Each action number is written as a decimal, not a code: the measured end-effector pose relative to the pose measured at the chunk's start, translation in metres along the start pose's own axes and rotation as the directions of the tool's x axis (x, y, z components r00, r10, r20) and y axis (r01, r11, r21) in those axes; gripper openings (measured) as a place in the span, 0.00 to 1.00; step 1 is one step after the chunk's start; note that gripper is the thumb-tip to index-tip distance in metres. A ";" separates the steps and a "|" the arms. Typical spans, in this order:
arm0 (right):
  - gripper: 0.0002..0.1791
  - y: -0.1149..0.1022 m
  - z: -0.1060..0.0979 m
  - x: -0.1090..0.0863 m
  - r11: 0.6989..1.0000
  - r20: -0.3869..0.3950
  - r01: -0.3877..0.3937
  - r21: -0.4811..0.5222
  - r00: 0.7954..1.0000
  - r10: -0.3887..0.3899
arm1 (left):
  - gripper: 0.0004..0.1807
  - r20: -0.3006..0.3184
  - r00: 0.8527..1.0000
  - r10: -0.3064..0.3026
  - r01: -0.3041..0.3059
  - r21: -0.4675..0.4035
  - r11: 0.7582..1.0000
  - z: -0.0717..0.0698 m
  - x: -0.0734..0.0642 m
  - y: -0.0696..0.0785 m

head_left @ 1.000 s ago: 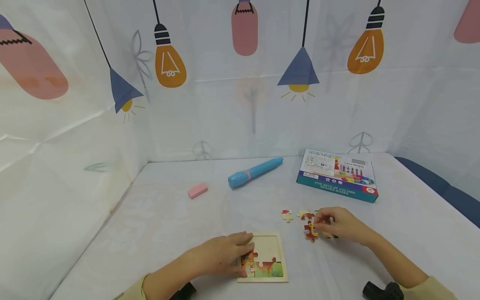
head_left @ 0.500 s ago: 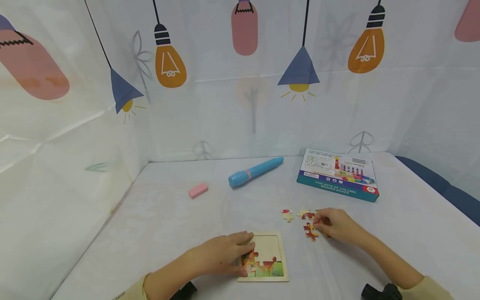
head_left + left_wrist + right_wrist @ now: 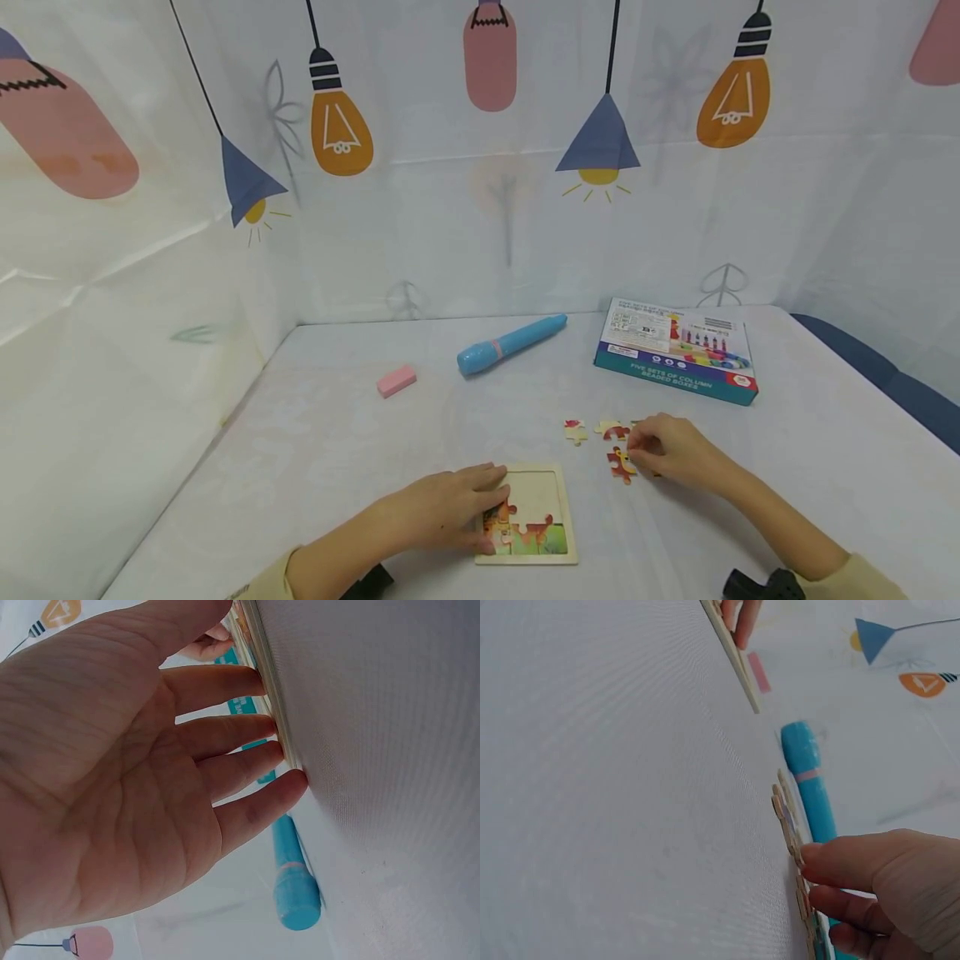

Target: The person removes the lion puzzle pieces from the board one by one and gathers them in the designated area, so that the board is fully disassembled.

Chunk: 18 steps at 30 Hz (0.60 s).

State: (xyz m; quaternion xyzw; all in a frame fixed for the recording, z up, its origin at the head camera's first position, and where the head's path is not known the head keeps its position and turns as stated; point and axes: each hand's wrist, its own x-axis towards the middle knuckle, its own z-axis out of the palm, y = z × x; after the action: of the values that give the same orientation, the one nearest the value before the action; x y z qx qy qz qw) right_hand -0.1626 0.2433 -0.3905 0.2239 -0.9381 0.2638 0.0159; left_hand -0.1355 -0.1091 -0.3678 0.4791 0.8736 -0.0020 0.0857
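Note:
My left hand (image 3: 442, 508) rests on the left side of a square wooden puzzle tray (image 3: 572, 521), fingers spread and fairly straight. In the left wrist view its fingertips (image 3: 292, 782) touch the tray's edge (image 3: 279, 724). A few joined pieces (image 3: 536, 537), with orange and green print, fill the lower and left part of the tray. To the right, my right hand (image 3: 675, 450) bends over loose pieces, thumb and index fingertip pinching a puzzle piece (image 3: 802, 896) that the fingers mostly hide. A red-and-yellow piece (image 3: 621, 465) lies right beside the fingertips.
Two more loose pieces, one pale (image 3: 575, 431) and one red and cream (image 3: 611, 429), lie behind the tray's right side. Farther back are a pink eraser-like block (image 3: 396, 381), a blue microphone-shaped tube (image 3: 510, 343) and a teal-edged box (image 3: 675, 350). A printed white curtain (image 3: 450, 233) closes off the back.
My right hand has shifted slightly left over the loose pieces and now covers more of those beneath it. The left hand and the tray have stayed in place.

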 end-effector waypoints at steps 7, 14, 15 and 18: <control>0.06 -0.001 0.000 0.000 1.000 0.031 0.005 -0.008 0.999 -0.005 | 0.37 -0.005 1.000 0.006 -0.006 -0.001 1.000 0.003 0.001 -0.002; 0.06 -0.001 -0.001 -0.001 0.999 0.032 -0.005 -0.033 0.999 0.006 | 0.37 -0.004 1.000 0.002 -0.002 -0.014 1.000 0.002 0.001 -0.002; 0.06 -0.001 -0.002 -0.001 0.999 0.029 -0.005 -0.038 1.000 0.006 | 0.37 -0.001 1.000 -0.001 0.001 -0.015 1.000 0.002 0.001 -0.002; 0.06 -0.001 -0.002 -0.001 0.999 0.019 -0.004 -0.049 1.000 0.005 | 0.37 0.000 1.000 0.000 0.000 -0.012 1.000 0.001 0.001 -0.001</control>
State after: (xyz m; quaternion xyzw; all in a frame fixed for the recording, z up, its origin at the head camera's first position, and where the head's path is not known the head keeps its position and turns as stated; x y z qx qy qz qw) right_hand -0.1610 0.2441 -0.3888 0.2240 -0.9448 0.2388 0.0116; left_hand -0.1368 -0.1092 -0.3691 0.4784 0.8736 0.0030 0.0886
